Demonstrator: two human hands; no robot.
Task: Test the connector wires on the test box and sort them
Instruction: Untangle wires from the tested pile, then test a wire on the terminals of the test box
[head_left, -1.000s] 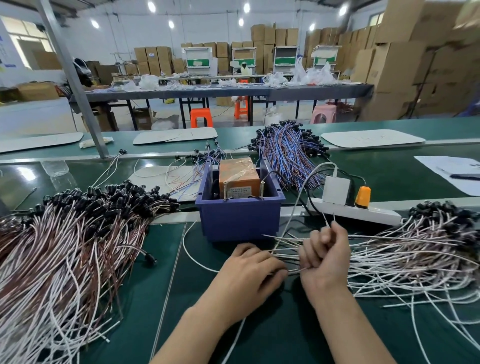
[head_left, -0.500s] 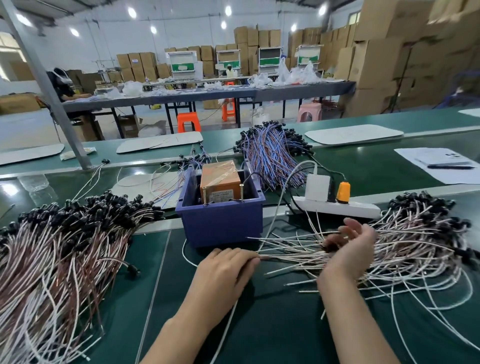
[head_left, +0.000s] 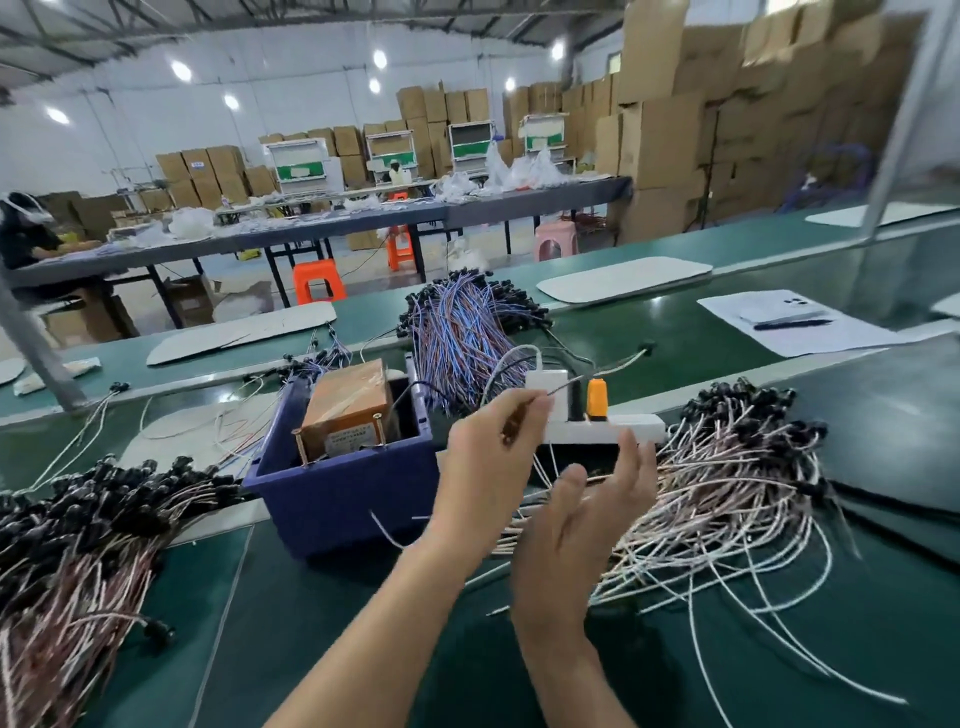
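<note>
While L hand pinches one thin pale wire, R hand hovers w/ fingers spread, holding nothing.

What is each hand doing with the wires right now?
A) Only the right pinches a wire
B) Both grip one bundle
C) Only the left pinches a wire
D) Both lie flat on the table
C: the left hand pinches a single wire in the air, while the right hand has its fingers spread open.
</note>
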